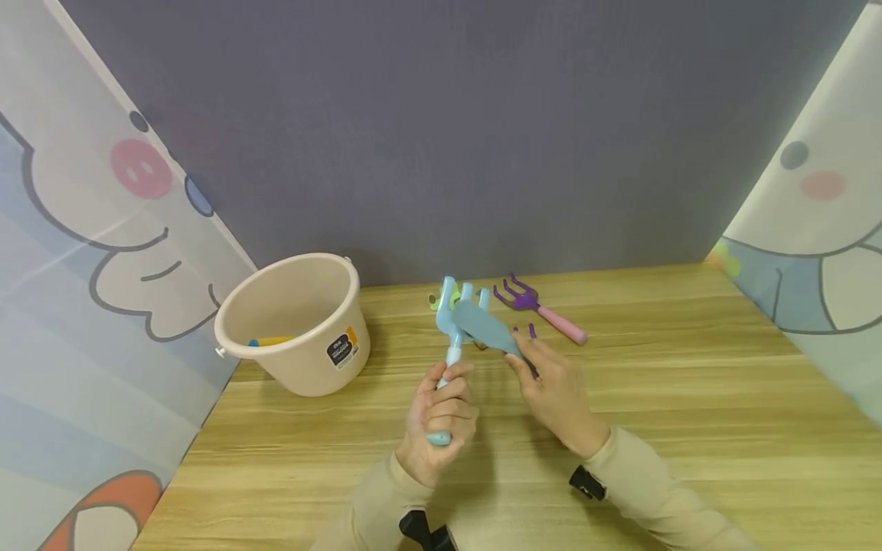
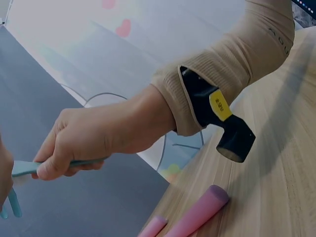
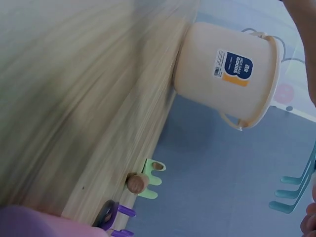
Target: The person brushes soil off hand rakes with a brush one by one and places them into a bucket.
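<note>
Head view: bucket (image 1: 292,371) holds yellow-blue item (image 1: 277,340); left hand (image 1: 444,421) grips rake (image 1: 446,320), right hand (image 1: 556,394) trowel (image 1: 486,327).

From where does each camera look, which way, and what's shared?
Head: on the head, facing forward and down at blue rake, blue spade; left hand, right hand, sleeves.
Left wrist: on that wrist, facing the right hand and sleeve; another hand peeks in.
Right wrist: on that wrist, facing the bucket; skin and fingers at right edge.
Head and right wrist share the bucket.
</note>
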### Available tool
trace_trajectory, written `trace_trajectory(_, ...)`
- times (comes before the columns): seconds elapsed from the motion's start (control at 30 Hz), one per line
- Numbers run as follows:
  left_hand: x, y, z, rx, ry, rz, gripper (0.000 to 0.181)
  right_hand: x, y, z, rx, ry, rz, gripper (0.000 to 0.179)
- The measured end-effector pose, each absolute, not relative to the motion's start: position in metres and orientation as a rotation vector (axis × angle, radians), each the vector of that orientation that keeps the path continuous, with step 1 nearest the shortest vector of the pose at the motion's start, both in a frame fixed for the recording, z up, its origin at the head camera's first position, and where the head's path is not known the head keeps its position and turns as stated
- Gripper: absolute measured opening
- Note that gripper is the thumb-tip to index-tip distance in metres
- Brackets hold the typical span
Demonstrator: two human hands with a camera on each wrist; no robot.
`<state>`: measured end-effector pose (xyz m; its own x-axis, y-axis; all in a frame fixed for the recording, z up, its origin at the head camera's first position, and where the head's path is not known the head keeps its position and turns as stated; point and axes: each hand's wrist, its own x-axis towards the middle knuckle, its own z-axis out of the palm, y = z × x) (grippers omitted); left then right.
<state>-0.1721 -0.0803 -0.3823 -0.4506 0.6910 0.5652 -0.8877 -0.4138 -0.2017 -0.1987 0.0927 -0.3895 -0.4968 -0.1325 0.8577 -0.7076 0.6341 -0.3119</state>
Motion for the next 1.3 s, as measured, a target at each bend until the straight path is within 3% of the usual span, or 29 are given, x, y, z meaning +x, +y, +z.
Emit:
trace_trajectory(0.97, -0.169, -0.089, -0.388, 0.564, -0.303, 2.041, 0.021, -0.19, 0.094, -0.386, 0.478, -2.241, 0.945, 0.021)
trace_trajectory(1.3, -0.167, -0.099, -0.388, 0.673, -0.047, 2.142, 0.024, -0.185, 0.101, -0.381, 0.434, -2.3, 1.018, 0.027)
